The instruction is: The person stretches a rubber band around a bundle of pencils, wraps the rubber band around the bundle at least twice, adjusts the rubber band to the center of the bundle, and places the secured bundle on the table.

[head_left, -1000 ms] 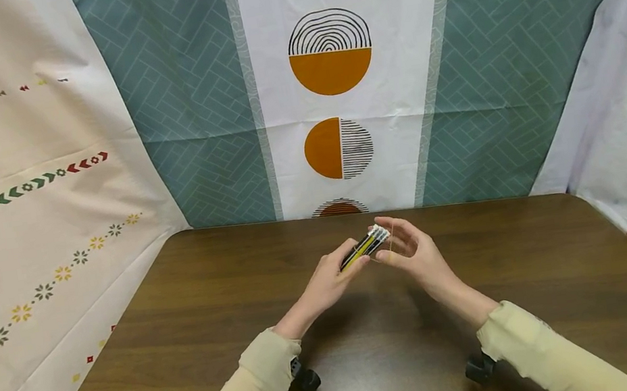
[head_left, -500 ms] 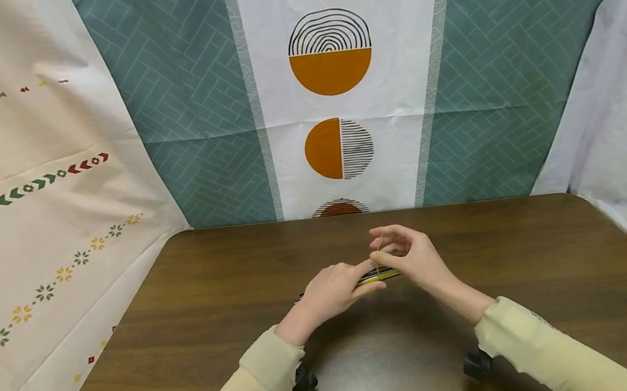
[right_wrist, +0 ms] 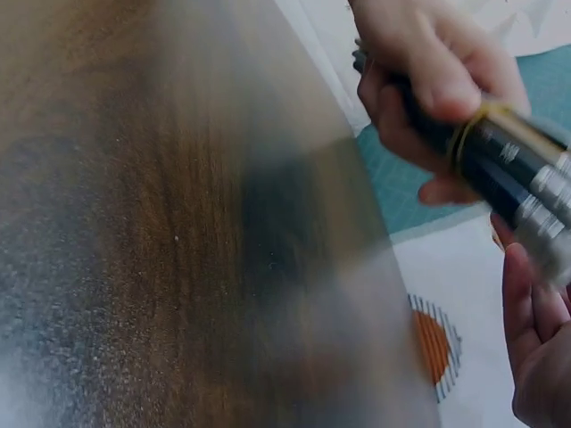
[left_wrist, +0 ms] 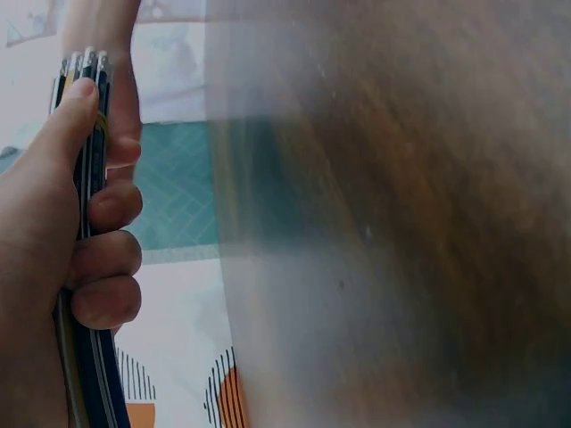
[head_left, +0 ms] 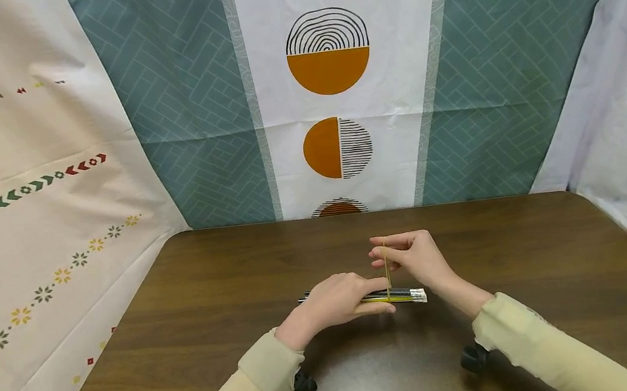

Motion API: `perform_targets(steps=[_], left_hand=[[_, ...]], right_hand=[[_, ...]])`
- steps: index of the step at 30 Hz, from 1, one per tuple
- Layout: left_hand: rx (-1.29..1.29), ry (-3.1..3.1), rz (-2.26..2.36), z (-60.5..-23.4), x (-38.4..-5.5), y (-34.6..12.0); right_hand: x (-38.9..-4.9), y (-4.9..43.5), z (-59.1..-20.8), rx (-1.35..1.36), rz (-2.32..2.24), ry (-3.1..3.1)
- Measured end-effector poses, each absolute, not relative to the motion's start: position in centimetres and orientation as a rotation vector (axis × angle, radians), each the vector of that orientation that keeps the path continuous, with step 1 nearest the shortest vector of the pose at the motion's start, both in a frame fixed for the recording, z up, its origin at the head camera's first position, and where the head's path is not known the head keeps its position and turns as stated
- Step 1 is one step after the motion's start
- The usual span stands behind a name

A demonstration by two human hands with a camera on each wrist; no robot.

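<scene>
My left hand (head_left: 332,298) grips a bundle of dark and yellow pencils (head_left: 406,295), held nearly level with the white eraser ends to the right. Curled fingers (left_wrist: 107,276) wrap the shafts in the left wrist view, and the thumb lies along them. A yellow rubber band (head_left: 387,272) runs around the bundle just past the left fingertips and stretches upward. Above the eraser ends, my right hand (head_left: 418,257) holds the band's upper loop between thumb and fingers. In the right wrist view the band (right_wrist: 464,134) circles the pencils; the right hand (right_wrist: 540,366) is partly hidden behind them.
A brown wooden table (head_left: 212,293) lies under both hands. A patterned teal and white cloth (head_left: 200,104) hangs behind its far edge. Light cloths (head_left: 31,199) cover the left and right sides. A dark wrist camera (head_left: 475,358) sits below the right sleeve.
The pencil bundle has swung from tilted upward to nearly level and come lower. The band held by my right hand has gone from beside the eraser ends to around the pencils, pulled upward.
</scene>
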State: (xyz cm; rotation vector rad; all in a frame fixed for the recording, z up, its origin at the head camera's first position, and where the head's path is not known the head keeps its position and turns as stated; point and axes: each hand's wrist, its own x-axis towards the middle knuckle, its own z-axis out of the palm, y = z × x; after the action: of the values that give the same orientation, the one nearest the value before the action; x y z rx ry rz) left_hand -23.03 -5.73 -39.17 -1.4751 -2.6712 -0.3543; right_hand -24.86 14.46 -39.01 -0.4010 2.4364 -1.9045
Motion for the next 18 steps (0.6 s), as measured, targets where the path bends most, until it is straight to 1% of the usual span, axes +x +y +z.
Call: perform_targets(steps=[10,18], left_hand=[[-1.465,-2.466,-0.465,-38.5,-22.2,-6.0],[-1.357,-2.387,-0.704,-38.6,-22.3,-6.1]], right_hand=[[-25.2,13.8,-39.7,-0.127,-2.03,2.36],[-24.4,13.8,-40.7,0.171,-2.282,1.95]])
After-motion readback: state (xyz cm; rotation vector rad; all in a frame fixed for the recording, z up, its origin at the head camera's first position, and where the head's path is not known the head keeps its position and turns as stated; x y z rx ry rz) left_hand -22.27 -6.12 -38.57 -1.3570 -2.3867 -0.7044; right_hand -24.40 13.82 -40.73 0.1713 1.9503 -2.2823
